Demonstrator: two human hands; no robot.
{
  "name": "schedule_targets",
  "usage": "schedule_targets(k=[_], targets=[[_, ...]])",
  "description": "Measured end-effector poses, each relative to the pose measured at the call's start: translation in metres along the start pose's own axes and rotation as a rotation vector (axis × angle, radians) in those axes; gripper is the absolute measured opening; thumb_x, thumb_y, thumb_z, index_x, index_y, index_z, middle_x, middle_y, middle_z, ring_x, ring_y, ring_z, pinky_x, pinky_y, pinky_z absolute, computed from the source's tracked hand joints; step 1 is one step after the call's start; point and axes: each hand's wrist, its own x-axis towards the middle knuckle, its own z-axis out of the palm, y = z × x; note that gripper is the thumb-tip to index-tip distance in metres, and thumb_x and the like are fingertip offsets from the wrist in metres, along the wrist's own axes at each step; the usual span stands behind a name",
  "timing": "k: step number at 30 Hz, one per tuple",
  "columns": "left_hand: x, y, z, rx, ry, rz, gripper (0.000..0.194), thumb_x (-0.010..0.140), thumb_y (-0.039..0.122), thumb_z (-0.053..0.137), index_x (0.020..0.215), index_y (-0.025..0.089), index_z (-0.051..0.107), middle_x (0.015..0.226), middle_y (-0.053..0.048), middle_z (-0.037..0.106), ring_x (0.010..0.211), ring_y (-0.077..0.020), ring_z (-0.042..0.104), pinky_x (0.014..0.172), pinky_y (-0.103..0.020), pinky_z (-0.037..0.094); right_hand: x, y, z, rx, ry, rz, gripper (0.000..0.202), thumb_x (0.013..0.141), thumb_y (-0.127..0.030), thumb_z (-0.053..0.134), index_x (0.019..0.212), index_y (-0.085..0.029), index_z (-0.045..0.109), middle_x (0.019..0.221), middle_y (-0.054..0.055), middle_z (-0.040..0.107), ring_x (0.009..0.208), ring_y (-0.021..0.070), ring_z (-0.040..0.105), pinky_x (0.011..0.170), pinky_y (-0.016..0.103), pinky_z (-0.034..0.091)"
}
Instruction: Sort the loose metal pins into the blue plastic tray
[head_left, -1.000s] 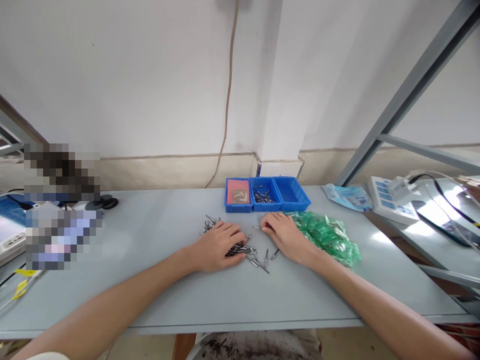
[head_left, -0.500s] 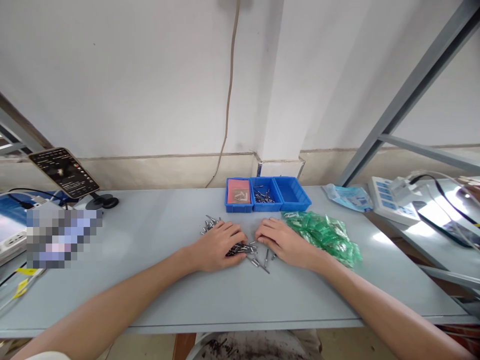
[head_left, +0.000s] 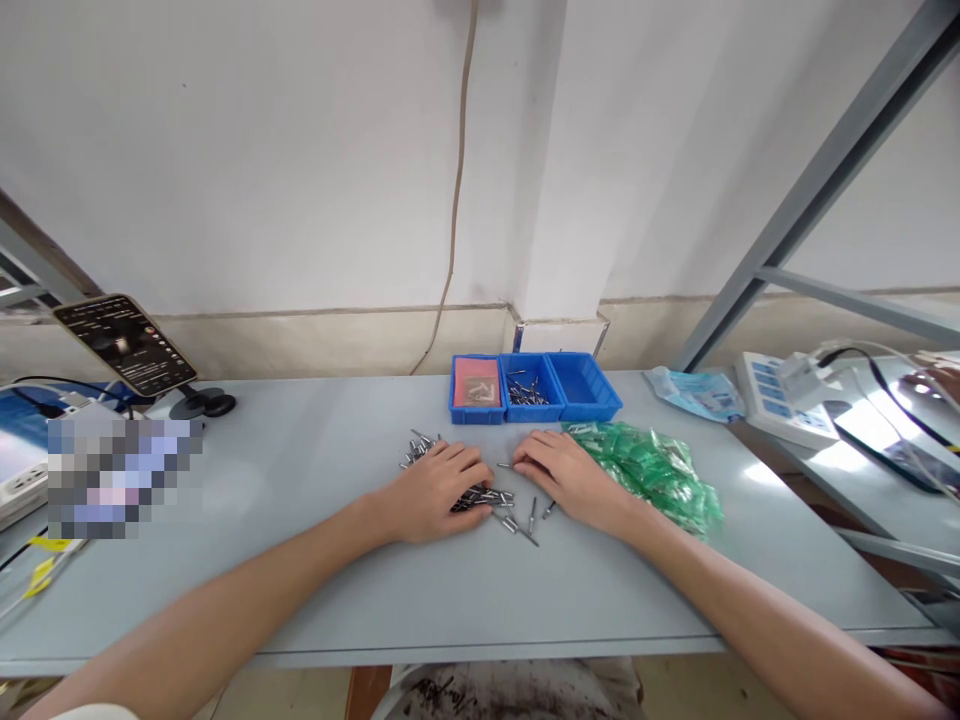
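My left hand (head_left: 437, 494) lies palm down over a loose pile of metal blind rivets (head_left: 486, 497), fingers curved and thumb apart. Part of the pile is hidden beneath it, and more rivets stick out beyond its knuckles. Facing it, my right hand (head_left: 570, 476) has its fingers bent together, with one thin rivet (head_left: 505, 465) poking out at the fingertips. Between the hands, several rivets (head_left: 532, 515) are scattered on the grey table. A green plastic bag (head_left: 652, 470) of small parts lies right beside my right hand.
Three blue bins stand at the back: one with a pink card (head_left: 477, 383) and a small clear bag, a middle bin (head_left: 532, 413) with rivets, and a right bin (head_left: 583, 385). A phone (head_left: 124, 345) on a stand is left; a blue packet (head_left: 696, 394) and power strip (head_left: 784, 405) are right.
My right hand has shifted slightly up, uncovering a rivet under its thumb side; the rivet at its fingertips now shows more clearly. My left hand has stayed over the pile.
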Motion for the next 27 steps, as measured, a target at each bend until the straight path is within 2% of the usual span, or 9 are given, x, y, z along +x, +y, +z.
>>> schedule_targets(k=[10,27], targets=[[-0.001,0.001,-0.001,0.008,0.010,0.008,0.023,0.106,0.041,0.058,0.119,0.023,0.058,0.113,-0.007,0.063,0.100,-0.0241,0.058,0.090,-0.038,0.040,0.007,0.002,0.007,0.000,0.104,0.060,0.016,0.112,-0.027,0.049,0.106,-0.024,0.063,0.104,0.007,0.069,0.096,0.0253,0.067,0.088,0.042,0.051],[0.000,0.000,-0.001,0.016,0.012,0.007,0.023,0.106,0.043,0.057,0.117,0.023,0.058,0.110,-0.006,0.063,0.100,-0.0244,0.058,0.089,-0.038,0.039,0.012,0.005,0.015,0.003,0.122,0.072,0.017,0.112,-0.027,0.049,0.104,-0.024,0.064,0.102,0.006,0.067,0.093,0.0238,0.066,0.088,0.040,0.052]])
